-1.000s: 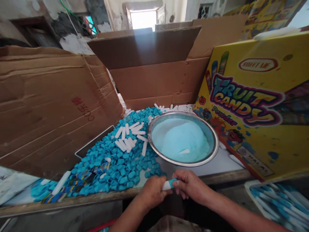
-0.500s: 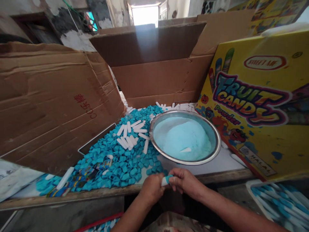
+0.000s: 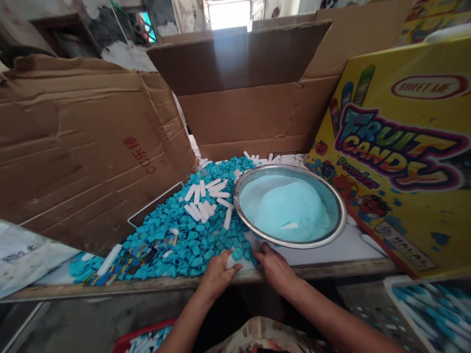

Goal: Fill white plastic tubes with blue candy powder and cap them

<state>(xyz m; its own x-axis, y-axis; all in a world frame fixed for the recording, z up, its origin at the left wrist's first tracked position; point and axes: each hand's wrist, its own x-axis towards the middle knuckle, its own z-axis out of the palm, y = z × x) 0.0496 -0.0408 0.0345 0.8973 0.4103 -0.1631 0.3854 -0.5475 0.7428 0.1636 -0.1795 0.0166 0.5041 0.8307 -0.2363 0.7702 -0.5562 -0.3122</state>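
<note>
My left hand [image 3: 217, 274] is closed around a small white plastic tube [image 3: 231, 261], held tilted at the table's front edge with a blue end showing at the top. To its right, my right hand [image 3: 275, 268] rests low over the tabletop, fingers bent and fingertips at the near edge of the heap of blue caps [image 3: 184, 250]. Whatever lies between those fingertips is hidden. Behind the right hand stands a round metal bowl [image 3: 340, 223] of pale blue powder [image 3: 290, 211], in which a small white scoop-like piece [image 3: 289, 225] is partly sunk. Several white tubes [image 3: 200, 211] lie on the caps.
Cardboard walls [image 3: 250, 117] enclose the table at the back and left. On the right leans a yellow fruit candy powder box [image 3: 405, 147]. A crate of blue-and-white tubes [image 3: 437, 314] stands low right; a red crate [image 3: 121, 343] is below the table, left of centre.
My hands have moved apart. The left keeps the tube and has shifted left, over the caps' edge; the right has let go of the tube's blue end and reached onto the table.
</note>
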